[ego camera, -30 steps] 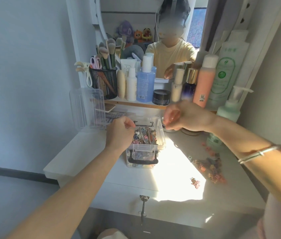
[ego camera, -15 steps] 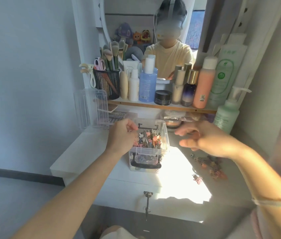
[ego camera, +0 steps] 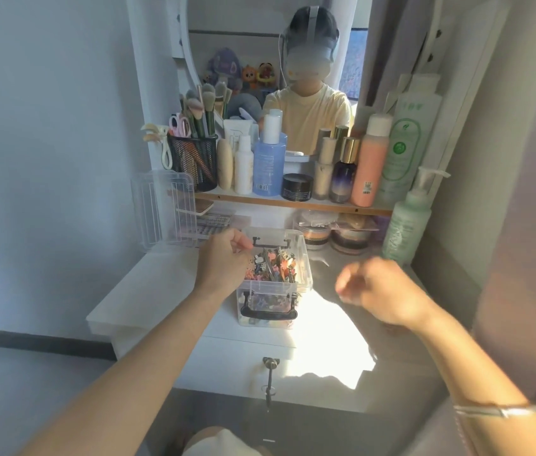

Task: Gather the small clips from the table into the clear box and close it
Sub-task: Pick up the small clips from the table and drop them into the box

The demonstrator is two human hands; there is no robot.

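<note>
The clear box (ego camera: 307, 262) stands open on the white dressing table (ego camera: 158, 291), full of small colourful clips (ego camera: 273, 264), with a black handle on its front. My left hand (ego camera: 223, 264) is at the box's left rim, fingers curled on the edge and thumb over the clips. My right hand (ego camera: 381, 291) hovers low over the table to the right of the box, blurred, with its fingers curled downward. It covers the spot where loose clips lay, so none show on the table. The clear lid (ego camera: 161, 209) leans upright at the back left.
A shelf (ego camera: 293, 202) behind the box carries bottles, a black jar and a mesh brush holder (ego camera: 195, 159). A green pump bottle (ego camera: 406, 225) and small jars (ego camera: 348, 238) stand at the back right. A key (ego camera: 269, 373) hangs from the front drawer.
My right hand has moved from above the box down and to the right, over the loose clips, and its fingers have curled. My left hand has stayed at the box's left rim.
</note>
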